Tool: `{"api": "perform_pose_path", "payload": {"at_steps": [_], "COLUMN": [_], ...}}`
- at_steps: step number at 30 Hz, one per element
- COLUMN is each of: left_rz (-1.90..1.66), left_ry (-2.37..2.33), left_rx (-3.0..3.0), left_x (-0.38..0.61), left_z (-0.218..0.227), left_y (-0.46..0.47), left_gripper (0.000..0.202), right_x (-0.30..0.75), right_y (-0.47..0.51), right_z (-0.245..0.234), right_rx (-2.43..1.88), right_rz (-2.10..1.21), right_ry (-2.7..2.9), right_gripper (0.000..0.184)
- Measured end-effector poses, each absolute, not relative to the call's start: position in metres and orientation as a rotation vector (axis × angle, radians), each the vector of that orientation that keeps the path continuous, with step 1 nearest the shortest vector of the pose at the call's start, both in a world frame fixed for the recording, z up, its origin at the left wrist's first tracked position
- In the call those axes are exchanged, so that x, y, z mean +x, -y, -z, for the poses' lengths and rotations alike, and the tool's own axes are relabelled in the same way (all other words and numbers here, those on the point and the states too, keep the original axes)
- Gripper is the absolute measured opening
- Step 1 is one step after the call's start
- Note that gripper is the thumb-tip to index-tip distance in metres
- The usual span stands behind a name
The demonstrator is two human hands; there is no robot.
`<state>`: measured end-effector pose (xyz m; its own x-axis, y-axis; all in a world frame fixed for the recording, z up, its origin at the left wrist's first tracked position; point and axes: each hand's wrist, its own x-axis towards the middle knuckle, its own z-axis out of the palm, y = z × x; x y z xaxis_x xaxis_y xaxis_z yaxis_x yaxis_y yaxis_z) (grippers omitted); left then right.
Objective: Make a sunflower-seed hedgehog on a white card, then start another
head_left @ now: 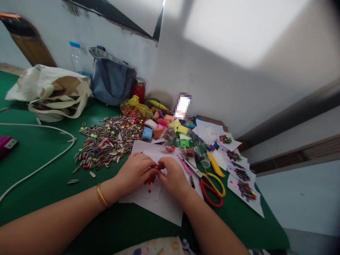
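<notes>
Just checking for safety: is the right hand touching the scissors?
Apart: the head view shows a strip of white paper between the right hand and the scissors.

Over white paper sheets [167,209] on a green-covered table [239,219], the bare left hand [138,171] and bare right hand [172,176] meet at the fingertips, above a small red-and-pink figure [150,186]; striped dark seeds [102,156] lie left, red-and-yellow-handled metal scissors [198,172] right.

Left hand [135,173] and right hand [174,177]: fingertips close together, fingers curled, backs facing upward. Left forearm [67,211] and right forearm [208,220]: extended forward, converging toward the hands.
</notes>
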<state>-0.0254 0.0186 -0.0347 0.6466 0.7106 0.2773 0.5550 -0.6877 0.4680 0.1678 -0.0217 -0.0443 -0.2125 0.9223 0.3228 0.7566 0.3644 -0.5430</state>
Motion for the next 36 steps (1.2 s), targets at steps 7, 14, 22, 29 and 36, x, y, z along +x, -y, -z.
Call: {"api": "perform_pose_path", "payload": {"at_steps": [7, 14, 22, 29, 36], "left_rz": [-0.702, -0.621, -0.693, -0.724, -0.662], "left_ry": [-1.001, -0.961, -0.993, -0.976, -0.941], "left_rx": [2.317, 2.345, 2.149, 2.119, 1.888], "left_x": [-0.025, -0.023, -0.023, -0.022, -0.02], "left_z": [0.032, 0.026, 0.031, 0.027, 0.029], "left_y": [-0.02, -0.018, -0.019, -0.016, -0.015], "left_gripper": [0.023, 0.045, 0.026, 0.023, 0.026], "right_x": [0.174, 0.174, 0.174, 0.172, 0.171], "right_y": [0.023, 0.026, 0.025, 0.026, 0.027], "right_z": [0.037, 0.032, 0.036, 0.034, 0.034], "right_rx": [-1.295, -1.243, -1.201, -1.177, -1.194], "right_rz": [-0.324, -0.32, -0.376, -0.373, -0.355], "right_ry": [2.081, 2.092, 2.011, 1.961, 1.961], "right_gripper": [0.013, 0.018, 0.012, 0.013, 0.014]}}
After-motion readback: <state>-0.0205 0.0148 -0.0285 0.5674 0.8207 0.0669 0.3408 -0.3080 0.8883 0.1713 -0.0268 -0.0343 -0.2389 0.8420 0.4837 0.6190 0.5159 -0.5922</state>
